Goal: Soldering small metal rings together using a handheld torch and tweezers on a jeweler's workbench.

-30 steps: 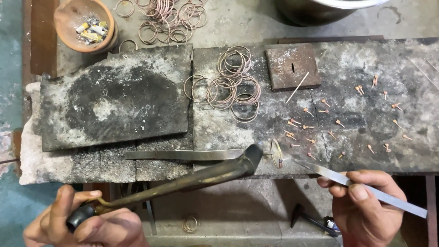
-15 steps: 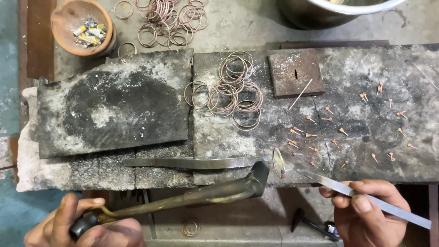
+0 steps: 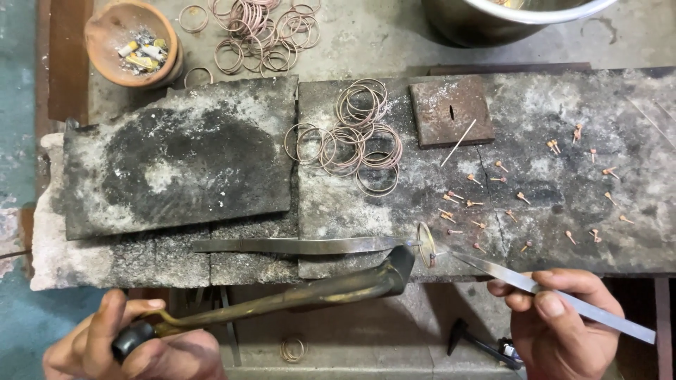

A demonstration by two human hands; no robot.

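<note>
- A thin ring [image 3: 426, 244] is stood on edge at the front edge of the scorched work slab [image 3: 563, 211], just right of the torch nozzle [image 3: 400, 264].
- The ring is touched at its right side by the tip of long flat tweezers [image 3: 549, 294]; whether it is pinched or only steadied cannot be told.
- The right hand [image 3: 556, 320] is closed around the tweezers, thumb on top.
- The left hand [image 3: 134, 348] is closed on the dark grip of a brass blowtorch [image 3: 282, 299], its bent nozzle aimed up at the ring; no flame is visible.
- Change over the last second: the nozzle has been brought nearer to the ring and the tweezer tip moved in to it. Judgement: heating of the ring looks imminent, not begun.
- A second pair of tweezers [image 3: 303, 245] is laid along the front edge, tip just beside the ring.
- Small copper pins [image 3: 493, 197] are scattered over the right half of the slab; loose copper rings [image 3: 355, 137] are piled mid-slab near its back edge.
- A dark square block [image 3: 451, 109] is set near the back edge, a clay bowl [image 3: 134, 42] beyond the back left corner.
</note>
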